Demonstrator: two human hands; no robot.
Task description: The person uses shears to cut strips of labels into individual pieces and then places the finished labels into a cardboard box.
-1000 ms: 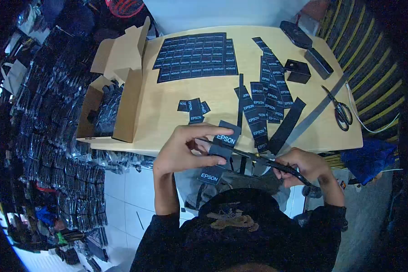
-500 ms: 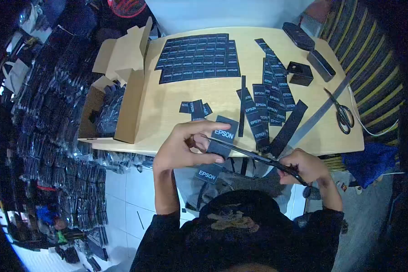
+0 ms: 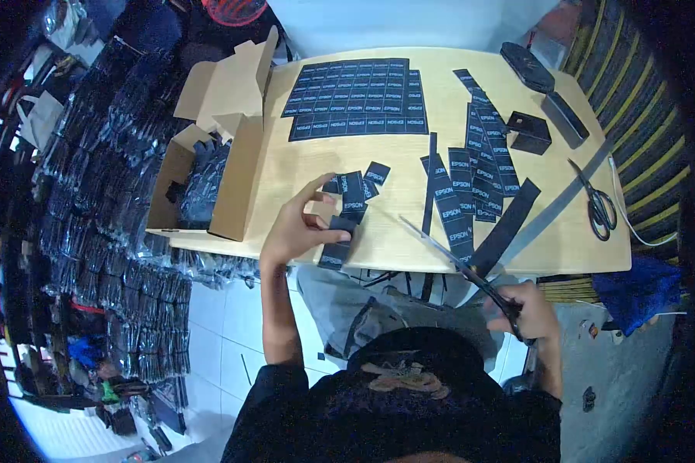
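Note:
My left hand (image 3: pixel 292 228) is at the table's near edge, thumb and fingers pinching a black EPSON label strip (image 3: pixel 337 245). Just beyond its fingertips lies a small pile of cut EPSON labels (image 3: pixel 353 193), with one loose label (image 3: pixel 377 172) at its upper right. My right hand (image 3: pixel 529 309) grips the handles of black-handled scissors (image 3: pixel 463 268), whose blades point up and left, apart from the strip. Long EPSON strips (image 3: pixel 449 207) lie beyond the blades.
Printed label sheets (image 3: pixel 355 96) lie at the back of the table. An open cardboard box (image 3: pixel 235 181) stands left, holding dark pieces. Second scissors (image 3: pixel 599 204), a black block (image 3: pixel 528 133), dark cases (image 3: pixel 565 119) and a metal ruler (image 3: pixel 552 202) occupy the right side.
The scissors have moved off the label strip, to the right and down. My left hand has shifted left toward the small pile, where a loose label now shows at its upper right.

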